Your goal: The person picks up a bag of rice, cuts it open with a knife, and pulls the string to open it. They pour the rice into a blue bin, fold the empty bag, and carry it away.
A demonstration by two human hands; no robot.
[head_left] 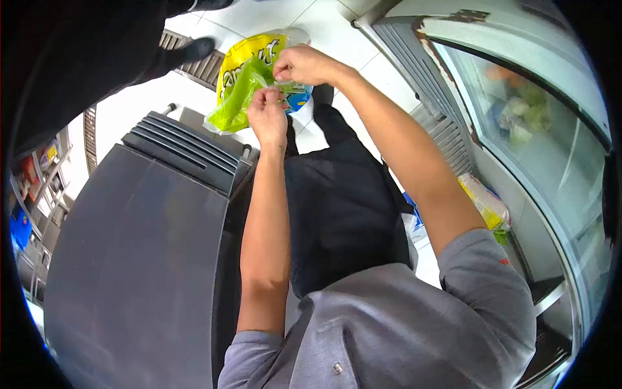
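Observation:
A yellow and green plastic bag [243, 87] with dark lettering and a blue patch hangs in front of me at the top centre, above the tiled floor. My left hand [267, 117] has its fingers closed on the near edge of the bag. Just above and to the right of it, my right hand [303, 66] pinches the bag's edge too. The two hands are close together but apart. What the bag contains is hidden.
A dark grey cabinet [142, 246] stands at the left. On the right is a glass-doored fridge [538, 136] with produce behind the glass. A packed bag [486, 204] lies on the floor beside it. A person in dark clothes [78, 58] is at the upper left.

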